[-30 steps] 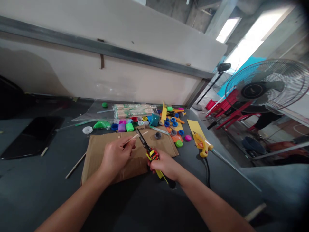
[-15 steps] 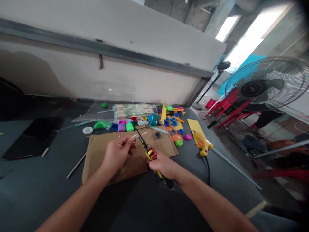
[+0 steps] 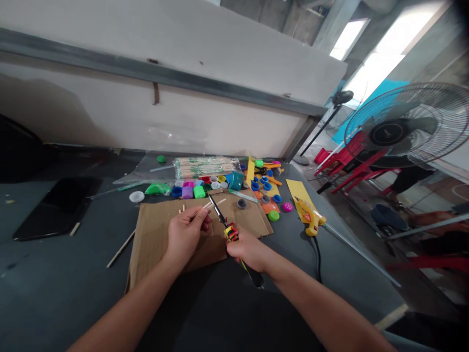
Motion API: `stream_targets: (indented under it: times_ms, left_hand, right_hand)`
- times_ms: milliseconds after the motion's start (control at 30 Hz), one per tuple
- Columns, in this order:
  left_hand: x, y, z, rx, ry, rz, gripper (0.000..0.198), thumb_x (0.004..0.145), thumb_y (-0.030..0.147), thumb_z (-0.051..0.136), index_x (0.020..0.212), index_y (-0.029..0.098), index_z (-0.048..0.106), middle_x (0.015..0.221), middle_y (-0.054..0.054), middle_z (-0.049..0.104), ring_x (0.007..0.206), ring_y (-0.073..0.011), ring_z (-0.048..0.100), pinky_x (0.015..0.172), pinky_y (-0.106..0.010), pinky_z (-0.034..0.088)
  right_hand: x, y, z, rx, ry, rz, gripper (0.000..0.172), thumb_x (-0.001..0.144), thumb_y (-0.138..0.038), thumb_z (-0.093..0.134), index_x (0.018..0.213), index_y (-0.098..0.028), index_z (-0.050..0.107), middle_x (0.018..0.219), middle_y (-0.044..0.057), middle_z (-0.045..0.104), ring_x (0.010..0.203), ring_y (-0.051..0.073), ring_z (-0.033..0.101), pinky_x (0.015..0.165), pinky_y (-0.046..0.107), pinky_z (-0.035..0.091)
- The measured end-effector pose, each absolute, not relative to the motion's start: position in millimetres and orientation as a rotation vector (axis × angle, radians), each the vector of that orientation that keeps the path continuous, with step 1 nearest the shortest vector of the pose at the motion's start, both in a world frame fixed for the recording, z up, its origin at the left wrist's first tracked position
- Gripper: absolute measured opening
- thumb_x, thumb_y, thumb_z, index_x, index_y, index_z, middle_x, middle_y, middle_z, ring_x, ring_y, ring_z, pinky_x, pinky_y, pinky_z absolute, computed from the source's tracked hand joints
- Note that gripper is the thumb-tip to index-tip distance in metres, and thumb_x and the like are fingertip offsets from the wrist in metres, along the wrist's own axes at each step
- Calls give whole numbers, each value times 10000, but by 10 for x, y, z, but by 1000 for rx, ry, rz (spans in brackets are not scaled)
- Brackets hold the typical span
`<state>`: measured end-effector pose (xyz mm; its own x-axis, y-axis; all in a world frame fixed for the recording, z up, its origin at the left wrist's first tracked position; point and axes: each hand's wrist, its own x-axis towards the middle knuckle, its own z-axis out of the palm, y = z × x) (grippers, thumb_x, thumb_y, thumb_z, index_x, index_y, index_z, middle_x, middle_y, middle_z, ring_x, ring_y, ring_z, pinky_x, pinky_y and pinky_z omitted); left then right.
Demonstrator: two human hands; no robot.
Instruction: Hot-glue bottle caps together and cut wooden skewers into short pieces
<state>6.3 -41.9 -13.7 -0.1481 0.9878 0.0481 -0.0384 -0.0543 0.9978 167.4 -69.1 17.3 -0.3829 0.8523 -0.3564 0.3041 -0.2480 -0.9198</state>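
The left hand (image 3: 186,239) sits over a cardboard sheet (image 3: 157,234), its thumb and fingertips pinched closed on a thin wooden stick (image 3: 210,204) whose tip points right, toward the tool. The right hand (image 3: 249,249) is closed around the yellow-and-red wrapped grip of a pair of narrow-bladed scissors (image 3: 230,233), though from this angle they could be another kind of cutter. Their dark blades rise toward the cardboard's far edge, close beside the stick, and it is hard to tell whether the two touch.

Good work here, in my judgement, depends on steadiness: the pinch stays close to the spot where the blades meet the wood, the stick sits square across them, and both wrists stay low over the cardboard.

The cardboard lies mid-bench, toward the near edge of the dark bench (image 3: 73,274). Short stick pieces (image 3: 181,209) stand out near its far left corner, and a loose stick (image 3: 120,248) lies just off its left edge. Along the far edge are colored plastic bottle caps (image 3: 266,186) and a bagged bundle of wooden sticks (image 3: 204,167), with a yellow hot glue gun (image 3: 310,220) toward the right.
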Motion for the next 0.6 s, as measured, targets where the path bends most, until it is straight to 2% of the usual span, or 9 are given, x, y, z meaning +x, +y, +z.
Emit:
stream_targets:
  times_ms: [267, 400, 600]
  left_hand:
    - [88, -434, -199, 1032, 1187, 1390, 176, 761, 290, 629, 667, 145, 662, 558, 17, 590, 462, -82, 520, 439, -179, 433]
    - [93, -434, -223, 977, 1162, 1377, 183, 748, 316, 651, 700, 139, 665, 568, 17, 586, 459, -82, 514, 429, -186, 433]
    - [108, -421, -224, 954, 1159, 1333, 262, 765, 387, 637, 748, 127, 658, 541, 26, 548, 412, -82, 484, 388, -199, 419]
  right_hand:
    - [1677, -692, 106, -1517, -1519, 1724, 206, 551, -179, 460, 753, -213, 446, 493, -89, 389, 432, 88, 378, 443, 227, 256]
    - [1672, -683, 1, -1540, -1431, 1756, 279, 538, -202, 475, 816, -221, 449, 487, -98, 407, 399, 92, 380, 419, 224, 291]
    - [1659, -709, 28, -1488, -1364, 1796, 230, 564, -239, 508, 786, -208, 455, 483, -80, 442, 422, 95, 419, 439, 221, 339]
